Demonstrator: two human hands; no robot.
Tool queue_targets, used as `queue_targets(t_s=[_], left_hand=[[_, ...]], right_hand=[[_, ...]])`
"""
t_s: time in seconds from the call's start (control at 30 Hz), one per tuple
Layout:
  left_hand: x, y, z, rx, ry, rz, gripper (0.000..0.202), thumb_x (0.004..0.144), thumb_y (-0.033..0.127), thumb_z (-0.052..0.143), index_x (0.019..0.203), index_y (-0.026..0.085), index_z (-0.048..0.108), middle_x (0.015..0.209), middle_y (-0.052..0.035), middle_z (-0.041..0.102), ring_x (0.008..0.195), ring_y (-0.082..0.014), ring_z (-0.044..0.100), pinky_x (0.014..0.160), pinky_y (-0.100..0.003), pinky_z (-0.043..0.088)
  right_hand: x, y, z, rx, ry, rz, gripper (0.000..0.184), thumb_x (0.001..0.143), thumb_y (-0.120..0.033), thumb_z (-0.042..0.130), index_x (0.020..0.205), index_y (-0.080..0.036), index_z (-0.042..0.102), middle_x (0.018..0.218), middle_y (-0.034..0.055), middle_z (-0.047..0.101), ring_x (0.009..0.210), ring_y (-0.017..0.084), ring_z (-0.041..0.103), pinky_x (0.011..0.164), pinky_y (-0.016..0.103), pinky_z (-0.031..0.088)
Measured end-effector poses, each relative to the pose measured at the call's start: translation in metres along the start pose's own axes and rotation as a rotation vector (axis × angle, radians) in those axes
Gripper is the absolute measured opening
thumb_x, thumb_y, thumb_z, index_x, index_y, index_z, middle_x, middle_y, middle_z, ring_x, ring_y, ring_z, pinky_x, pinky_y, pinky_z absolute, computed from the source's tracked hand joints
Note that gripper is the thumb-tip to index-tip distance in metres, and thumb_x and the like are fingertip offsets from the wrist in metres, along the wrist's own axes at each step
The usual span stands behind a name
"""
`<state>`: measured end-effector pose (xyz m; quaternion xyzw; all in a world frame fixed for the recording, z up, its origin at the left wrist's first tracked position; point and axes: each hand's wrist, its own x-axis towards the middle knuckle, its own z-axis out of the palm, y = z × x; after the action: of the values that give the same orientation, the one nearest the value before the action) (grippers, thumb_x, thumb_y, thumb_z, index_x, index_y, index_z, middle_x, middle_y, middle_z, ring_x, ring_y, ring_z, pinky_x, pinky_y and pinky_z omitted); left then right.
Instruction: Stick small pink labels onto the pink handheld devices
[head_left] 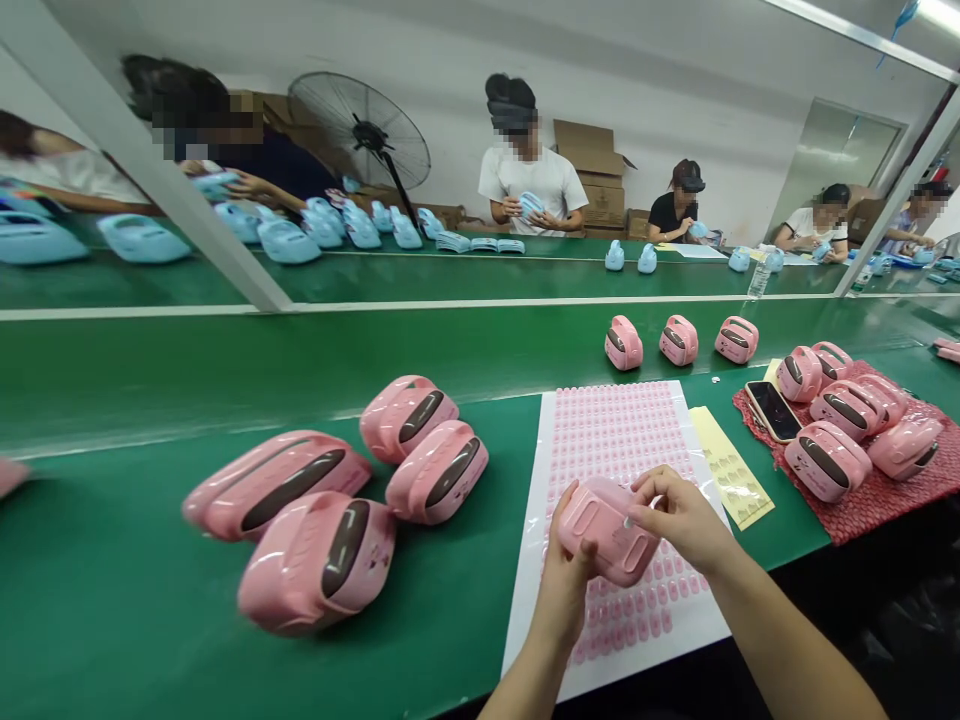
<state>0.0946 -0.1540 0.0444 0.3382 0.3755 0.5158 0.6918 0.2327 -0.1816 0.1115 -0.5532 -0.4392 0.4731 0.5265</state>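
My left hand (564, 575) is wrapped round the left side of a pink plastic case (604, 535), held tilted with its ribbed flat face toward me. At the case's right edge my right hand (679, 515) is closed in a pinch. A tiny pale spot shows by its fingertips, too small to name. Beneath both hands lies a white sheet (529, 600) bearing rows of small pink oval pads (611, 430). To its right is a yellow backing sheet (731, 470) with clear stickers.
Several glossy pink cases (322, 560) with dark windows stand at left. More rest on red bubble wrap (847, 520) at right, beside a phone (772, 410). Three pink cases (679, 340) line the back. Beyond the white rail (450, 305), co-workers handle blue cases (289, 238).
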Motion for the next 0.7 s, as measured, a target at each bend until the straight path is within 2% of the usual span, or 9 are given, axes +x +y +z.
queue_targets(t_s=[0.07,0.27,0.4,0.5,0.6,0.7], left_hand=[[-0.001,0.004,0.001,0.06,-0.013,0.043,0.096,0.046,0.063,0.075,0.127,0.022,0.046,0.129,-0.0163,0.051,0.114,-0.0387,0.049,0.077,-0.04,0.052],[0.0,0.009,-0.005,0.164,-0.051,0.096,0.089,0.05,0.061,0.075,0.127,0.024,0.047,0.133,-0.0135,0.046,0.122,-0.0359,0.042,0.095,-0.044,0.04],[0.002,0.006,-0.005,0.178,-0.077,0.098,0.089,0.056,0.059,0.072,0.131,0.025,0.039,0.134,-0.0134,0.045,0.123,-0.0343,0.041,0.1,-0.046,0.034],[0.0,0.006,-0.003,0.18,-0.058,0.082,0.089,0.058,0.056,0.073,0.132,0.024,0.036,0.135,-0.0145,0.042,0.122,-0.0343,0.042,0.097,-0.045,0.038],[-0.001,0.009,0.001,0.152,-0.027,0.048,0.089,0.057,0.052,0.076,0.132,0.024,0.037,0.133,-0.0148,0.043,0.117,-0.0357,0.046,0.086,-0.043,0.048],[-0.001,0.011,0.005,0.113,0.025,0.011,0.087,0.055,0.043,0.08,0.13,0.025,0.04,0.127,-0.0132,0.048,0.111,-0.0336,0.051,0.074,-0.037,0.053]], right_hand=[[0.001,0.0,0.005,-0.059,-0.001,0.013,0.014,0.06,-0.031,0.068,0.059,-0.019,0.06,0.086,0.0036,0.053,0.08,0.018,0.051,0.068,0.031,0.042],[0.006,0.005,0.005,-0.138,0.001,0.004,0.01,0.062,-0.025,0.067,0.058,-0.019,0.06,0.085,0.0026,0.052,0.079,0.017,0.052,0.072,0.032,0.045],[0.001,0.006,0.009,-0.222,0.075,-0.087,0.008,0.065,-0.022,0.064,0.06,-0.02,0.058,0.086,0.0037,0.051,0.079,0.017,0.052,0.069,0.032,0.047],[-0.003,0.01,0.013,-0.295,0.138,-0.191,0.008,0.069,-0.021,0.059,0.062,-0.02,0.055,0.089,0.0055,0.049,0.077,0.017,0.053,0.066,0.032,0.049],[-0.007,0.017,0.019,-0.332,0.167,-0.285,0.01,0.073,-0.023,0.057,0.064,-0.021,0.054,0.089,0.007,0.05,0.079,0.019,0.053,0.067,0.034,0.049],[-0.009,0.023,0.023,-0.298,0.161,-0.387,0.008,0.075,-0.023,0.056,0.067,-0.02,0.055,0.091,0.0084,0.051,0.085,0.021,0.054,0.072,0.035,0.048]])
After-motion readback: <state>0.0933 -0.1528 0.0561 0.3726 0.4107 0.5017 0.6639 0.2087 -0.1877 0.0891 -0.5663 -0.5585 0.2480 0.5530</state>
